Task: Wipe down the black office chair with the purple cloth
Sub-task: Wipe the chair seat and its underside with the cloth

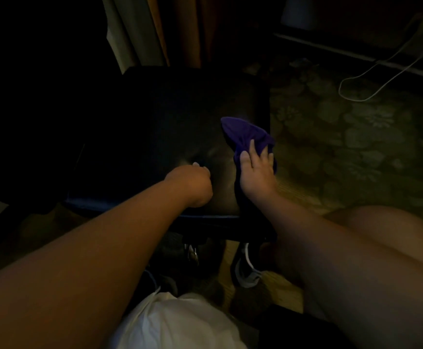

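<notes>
Where the right hand (255, 172) presses, purple cloth (240, 133) bunches on the glossy chair (180, 117).

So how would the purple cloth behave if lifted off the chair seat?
Probably floppy: the purple fabric cloth bunches into folds under the right hand. Likely light, as the folds look thin. It may slide easily on the black padded chair seat, whose surface looks smooth.

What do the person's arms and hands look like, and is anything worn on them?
The left arm and right arm are bare, with no sleeves in view. The left hand and right hand wear no gloves. No watch, bracelet or ring shows, though the dim light may hide small details.
</notes>
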Demonstrator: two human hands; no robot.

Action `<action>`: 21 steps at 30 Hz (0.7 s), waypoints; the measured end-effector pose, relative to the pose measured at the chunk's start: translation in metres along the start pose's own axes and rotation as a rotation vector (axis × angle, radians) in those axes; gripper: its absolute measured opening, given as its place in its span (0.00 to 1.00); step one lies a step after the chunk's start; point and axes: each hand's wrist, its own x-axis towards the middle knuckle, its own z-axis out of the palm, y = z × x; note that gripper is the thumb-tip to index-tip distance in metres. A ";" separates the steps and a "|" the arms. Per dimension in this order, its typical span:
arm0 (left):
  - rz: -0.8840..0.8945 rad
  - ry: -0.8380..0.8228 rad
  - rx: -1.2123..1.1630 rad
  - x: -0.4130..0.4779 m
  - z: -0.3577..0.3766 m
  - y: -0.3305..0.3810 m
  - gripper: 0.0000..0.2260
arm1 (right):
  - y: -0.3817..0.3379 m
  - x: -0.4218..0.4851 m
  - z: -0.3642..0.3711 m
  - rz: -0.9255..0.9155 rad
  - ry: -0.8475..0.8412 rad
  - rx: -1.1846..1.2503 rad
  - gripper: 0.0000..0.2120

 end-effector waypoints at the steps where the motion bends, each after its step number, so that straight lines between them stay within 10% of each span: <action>1: -0.004 0.012 0.007 0.001 -0.001 0.002 0.28 | 0.002 -0.006 0.002 -0.021 0.004 -0.012 0.26; 9: -0.021 0.178 0.029 0.004 0.005 0.016 0.05 | 0.014 -0.090 0.030 -0.340 0.034 -0.332 0.29; 21: -0.058 0.144 -0.004 -0.005 0.036 -0.016 0.24 | 0.022 -0.102 0.046 -0.772 -0.090 -0.372 0.34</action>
